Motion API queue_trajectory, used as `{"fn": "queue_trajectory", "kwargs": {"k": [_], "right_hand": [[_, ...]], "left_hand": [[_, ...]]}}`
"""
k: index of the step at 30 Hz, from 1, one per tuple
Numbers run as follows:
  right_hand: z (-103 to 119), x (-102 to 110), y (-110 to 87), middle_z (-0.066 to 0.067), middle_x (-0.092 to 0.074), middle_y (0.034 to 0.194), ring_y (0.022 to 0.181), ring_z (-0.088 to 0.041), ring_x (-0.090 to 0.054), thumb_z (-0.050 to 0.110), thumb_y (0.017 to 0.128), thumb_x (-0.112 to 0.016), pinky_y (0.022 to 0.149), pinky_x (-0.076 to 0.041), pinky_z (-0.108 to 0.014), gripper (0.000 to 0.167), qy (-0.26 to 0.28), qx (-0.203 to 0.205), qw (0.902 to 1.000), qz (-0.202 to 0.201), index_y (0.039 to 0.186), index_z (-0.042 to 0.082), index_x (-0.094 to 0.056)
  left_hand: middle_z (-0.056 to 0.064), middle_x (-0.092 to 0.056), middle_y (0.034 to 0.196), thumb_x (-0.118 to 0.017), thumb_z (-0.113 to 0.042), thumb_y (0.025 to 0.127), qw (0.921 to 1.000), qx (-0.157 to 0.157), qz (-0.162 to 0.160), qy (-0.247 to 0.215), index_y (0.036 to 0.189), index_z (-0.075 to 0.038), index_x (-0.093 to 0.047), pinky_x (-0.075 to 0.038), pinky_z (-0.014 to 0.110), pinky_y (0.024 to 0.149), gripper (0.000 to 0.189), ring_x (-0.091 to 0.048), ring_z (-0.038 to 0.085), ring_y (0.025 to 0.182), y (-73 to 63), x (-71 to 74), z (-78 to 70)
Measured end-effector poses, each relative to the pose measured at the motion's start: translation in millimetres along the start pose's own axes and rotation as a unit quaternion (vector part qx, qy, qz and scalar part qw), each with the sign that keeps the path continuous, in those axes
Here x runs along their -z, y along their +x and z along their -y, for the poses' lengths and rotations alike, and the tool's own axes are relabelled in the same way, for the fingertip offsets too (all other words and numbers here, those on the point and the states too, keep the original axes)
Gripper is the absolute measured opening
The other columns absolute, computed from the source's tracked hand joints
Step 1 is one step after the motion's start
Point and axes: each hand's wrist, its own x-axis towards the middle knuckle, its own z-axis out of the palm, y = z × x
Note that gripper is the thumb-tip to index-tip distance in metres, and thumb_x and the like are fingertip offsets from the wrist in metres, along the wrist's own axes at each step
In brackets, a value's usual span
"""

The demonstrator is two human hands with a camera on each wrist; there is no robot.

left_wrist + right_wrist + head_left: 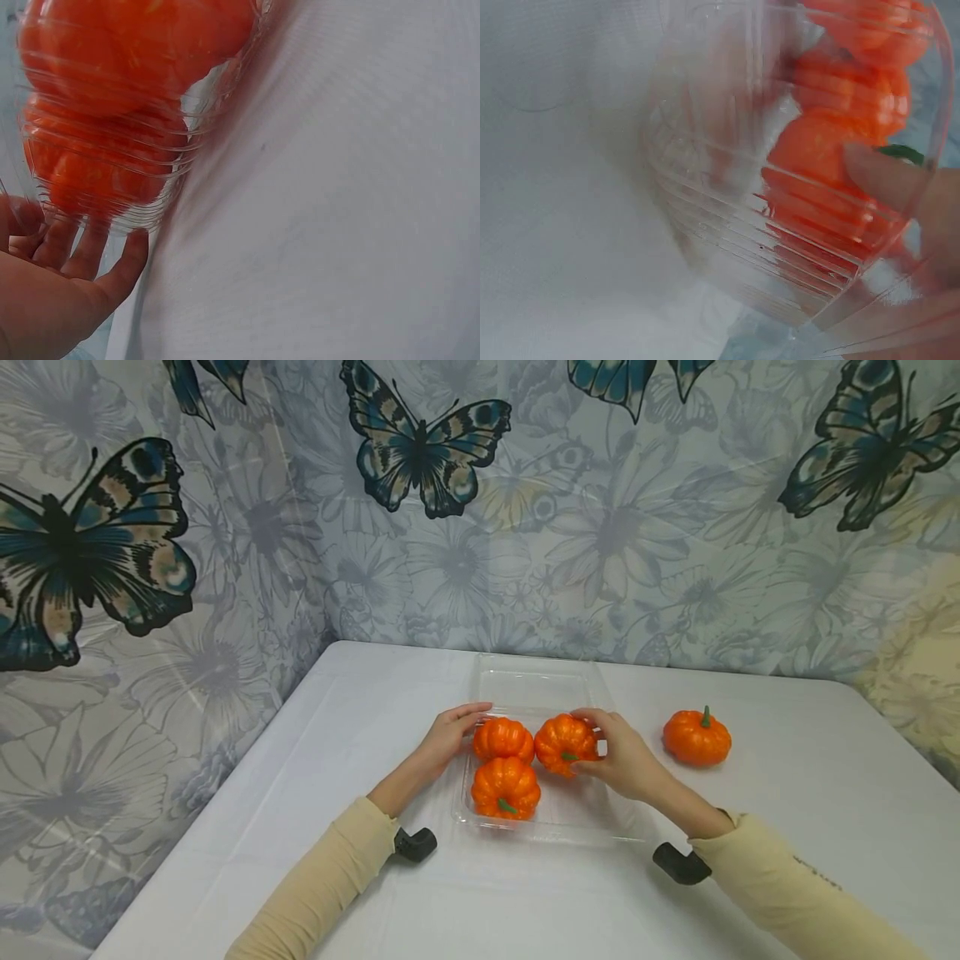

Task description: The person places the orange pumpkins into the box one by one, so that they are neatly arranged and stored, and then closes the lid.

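Observation:
In the head view a clear plastic container (577, 814) lies on the table with its lid (536, 681) folded back. Two small orange pumpkins, one at the back left (502, 739) and one in front of it (506, 789), sit along its left side. My left hand (448, 739) rests at the container's back-left corner; its fingertips (137, 238) touch the ribbed wall in the left wrist view. With thumb and fingers my right hand (621, 756) grips a third pumpkin (561, 743), its green stem toward me, at the container's back right.
Another orange pumpkin (696, 739) with an upright green stem stands on the white table (360, 693), right of the container. Dark wrist-camera mounts (415, 845) show by both sleeves. A butterfly-patterned curtain (465, 560) hangs behind the table.

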Motion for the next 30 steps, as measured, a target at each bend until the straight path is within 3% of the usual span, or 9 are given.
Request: {"fn": "queue_trajectory", "kwargs": {"k": [17,30], "right_hand": [[14.6,2.3,5.8,-0.028,-0.054,0.116,0.098,-0.039,-0.055,0.003,0.075,-0.079,0.085,-0.050,-0.050,0.061,-0.064,-0.070,0.9946,0.043,0.127,-0.004,-0.048],[15.1,9.8,9.5,-0.025,-0.055,0.110,0.098,-0.040,-0.055,0.005,0.074,-0.080,0.084,-0.049,-0.050,0.062,-0.056,-0.064,0.9939,0.071,0.127,-0.004,-0.048]], "left_hand": [[0.015,-0.060,0.124,-0.045,-0.013,0.101,1.0000,-0.001,0.003,-0.001,0.134,0.001,-0.052,-0.043,0.040,0.098,0.037,-0.054,0.028,0.116,-0.7,-0.3,-0.6],[0.015,-0.061,0.122,-0.044,-0.012,0.101,1.0000,-0.004,-0.003,0.008,0.133,0.002,-0.053,-0.044,0.040,0.097,0.036,-0.056,0.028,0.113,-0.7,-1.2,1.0]]}}
